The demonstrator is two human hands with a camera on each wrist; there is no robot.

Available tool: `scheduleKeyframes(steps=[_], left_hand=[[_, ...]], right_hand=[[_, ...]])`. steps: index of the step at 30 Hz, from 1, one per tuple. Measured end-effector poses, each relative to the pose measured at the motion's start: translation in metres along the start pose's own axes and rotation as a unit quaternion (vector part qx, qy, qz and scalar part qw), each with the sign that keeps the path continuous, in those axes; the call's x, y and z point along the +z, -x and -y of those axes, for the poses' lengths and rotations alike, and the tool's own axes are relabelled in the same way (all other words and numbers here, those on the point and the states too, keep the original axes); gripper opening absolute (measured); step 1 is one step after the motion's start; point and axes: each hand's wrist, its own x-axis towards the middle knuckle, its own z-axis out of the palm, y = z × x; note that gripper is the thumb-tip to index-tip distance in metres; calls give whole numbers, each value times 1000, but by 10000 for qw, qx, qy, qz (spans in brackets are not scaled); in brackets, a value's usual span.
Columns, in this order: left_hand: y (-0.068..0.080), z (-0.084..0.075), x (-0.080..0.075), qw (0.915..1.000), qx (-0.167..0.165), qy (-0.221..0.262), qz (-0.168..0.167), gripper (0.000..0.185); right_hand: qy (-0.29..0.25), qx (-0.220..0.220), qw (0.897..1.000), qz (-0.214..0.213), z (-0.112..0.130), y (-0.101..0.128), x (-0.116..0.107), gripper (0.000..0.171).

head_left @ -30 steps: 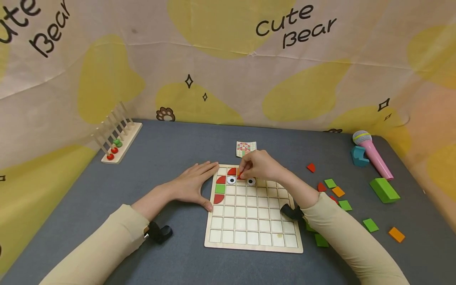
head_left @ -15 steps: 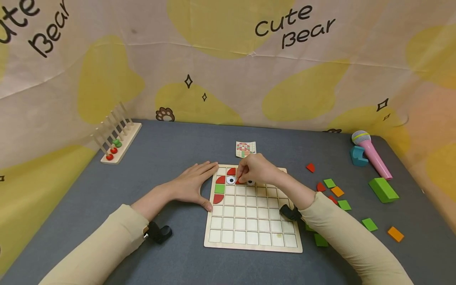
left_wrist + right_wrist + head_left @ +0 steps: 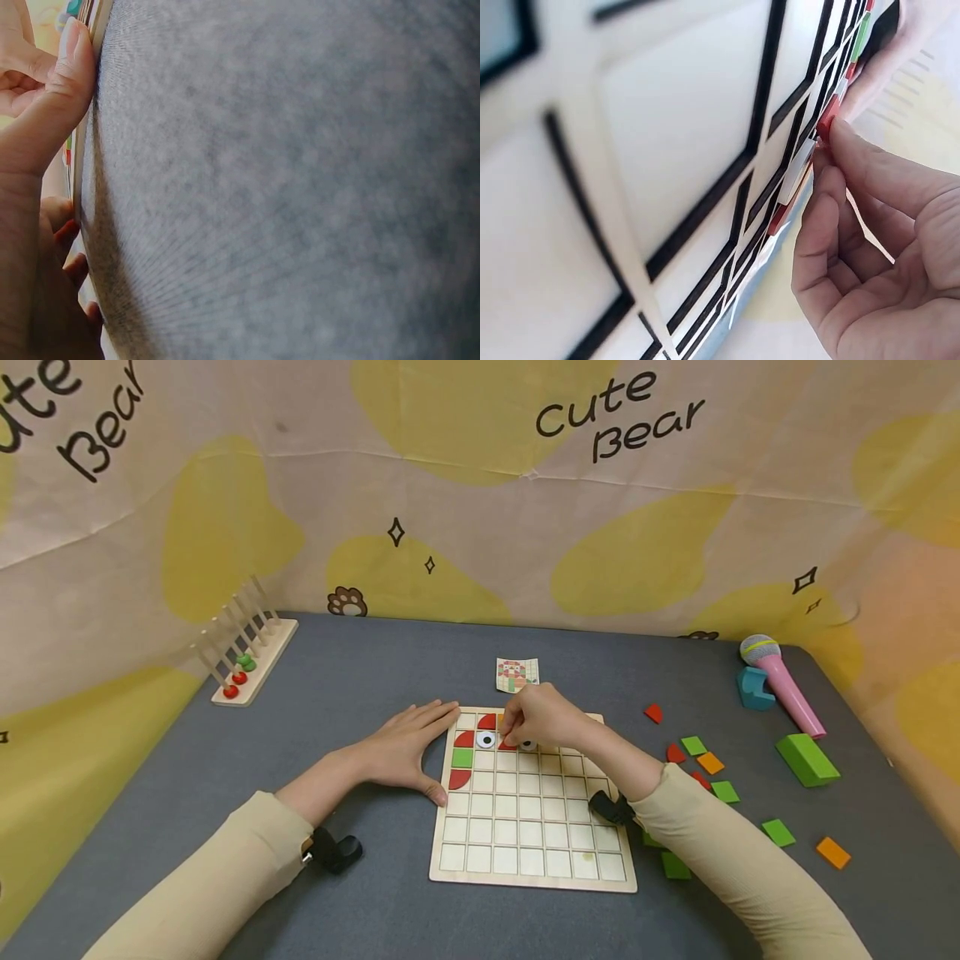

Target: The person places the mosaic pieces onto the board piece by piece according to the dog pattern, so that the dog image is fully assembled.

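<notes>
My left hand (image 3: 401, 750) rests spread at the left edge of a wooden grid board (image 3: 531, 833), thumb along the side and fingertips at the upper left corner. With thumb and forefinger my right hand (image 3: 543, 718) pinches a red tile (image 3: 827, 116) at the second-row cell between two eye tiles. The left eye tile (image 3: 486, 739) shows fully; the other is partly covered by the right hand. A green square tile (image 3: 462, 757) and several red curved tiles fill cells on the board's left side. Part of the top row is hidden by the right hand.
Behind the board lies a small pattern card (image 3: 517, 674). Right of it are loose red, green and orange tiles (image 3: 710, 763), a green block (image 3: 807, 760), a pink toy microphone (image 3: 793, 693) and a teal piece (image 3: 754, 688). A wooden peg stand (image 3: 273, 652) stands at back left.
My right hand has shifted slightly toward me, bringing the red tile from the top of the cell between the eye tiles down into it. The left hand has stayed in place.
</notes>
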Motion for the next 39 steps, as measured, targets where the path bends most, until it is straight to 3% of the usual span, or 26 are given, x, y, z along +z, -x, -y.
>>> scheduleKeyframes(steps=[17, 23, 39], left_hand=[[1, 0, 0, 10000, 22, 18, -24, 128], [0, 1, 0, 10000, -16, -9, -10, 128], [0, -4, -2, 10000, -43, 15, 22, 128]], right_hand=[[-71, 6, 9999, -96, -1, -2, 1, 7], [-96, 50, 9990, -434, -6, 3, -13, 9], [43, 1070, 9878, -1126, -89, 51, -75, 20]])
